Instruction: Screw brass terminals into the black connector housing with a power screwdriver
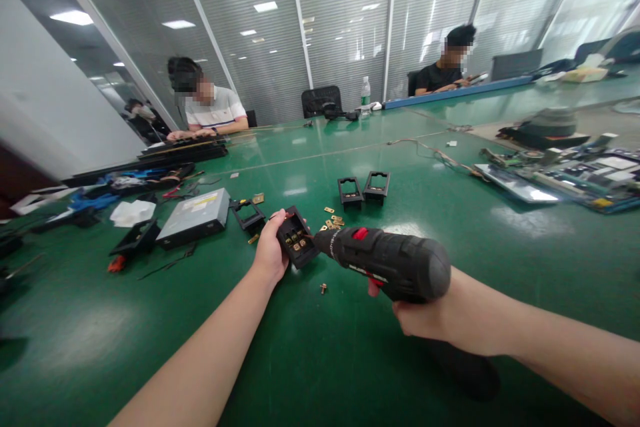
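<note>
Here, left hand [270,250] clamped around a small black plastic socket block with brass contacts [297,238], tilted up on the green table [350,360] so its open face meets the tool. Right hand [425,317] wrapped tight around the grip of a black cordless electric screwdriver with a red switch [387,261], bit tip levelled into the block, apparently at a contact screw. Just beyond the left fingers, loose small brass tabs [334,219]; one more [323,288] below the block. Farther ahead, two matching empty black frames [364,188]. Off to the left-hand side, a grey metal optical drive [196,216] and another black frame [249,213]. Across the table, two seated people.
</note>
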{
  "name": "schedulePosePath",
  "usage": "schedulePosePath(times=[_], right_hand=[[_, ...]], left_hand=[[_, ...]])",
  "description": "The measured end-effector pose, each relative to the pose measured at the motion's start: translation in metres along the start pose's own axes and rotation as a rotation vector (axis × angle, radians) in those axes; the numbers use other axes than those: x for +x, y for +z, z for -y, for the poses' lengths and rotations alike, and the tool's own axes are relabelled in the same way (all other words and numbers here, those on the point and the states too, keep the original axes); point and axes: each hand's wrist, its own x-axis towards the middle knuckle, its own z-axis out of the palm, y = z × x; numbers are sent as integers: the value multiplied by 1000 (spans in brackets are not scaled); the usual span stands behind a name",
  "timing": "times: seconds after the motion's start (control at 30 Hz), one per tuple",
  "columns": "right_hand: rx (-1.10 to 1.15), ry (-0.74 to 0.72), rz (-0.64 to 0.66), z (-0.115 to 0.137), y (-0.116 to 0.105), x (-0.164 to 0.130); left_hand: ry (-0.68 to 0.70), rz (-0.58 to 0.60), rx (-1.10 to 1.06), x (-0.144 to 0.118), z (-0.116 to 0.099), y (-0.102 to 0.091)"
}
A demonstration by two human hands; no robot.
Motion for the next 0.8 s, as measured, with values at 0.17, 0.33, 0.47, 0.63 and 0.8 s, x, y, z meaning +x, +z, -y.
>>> schedulePosePath(times=[0.17, 0.33, 0.47, 0.63, 0.8], right_hand=[[-18, 185, 10, 5, 1, -2], [-26, 199, 14, 9, 3, 0], [-11, 146, -21, 9, 4, 0], [-28, 146, -26, 6, 4, 0], [-58, 147, -33, 7, 5, -1]], left_hand=[[5, -5, -7, 2, 1, -1], [10, -9, 8, 3, 2, -3], [20, -6, 8, 3, 2, -4], [15, -10, 3, 3, 1, -3], [10, -19, 0, 2, 1, -2]])
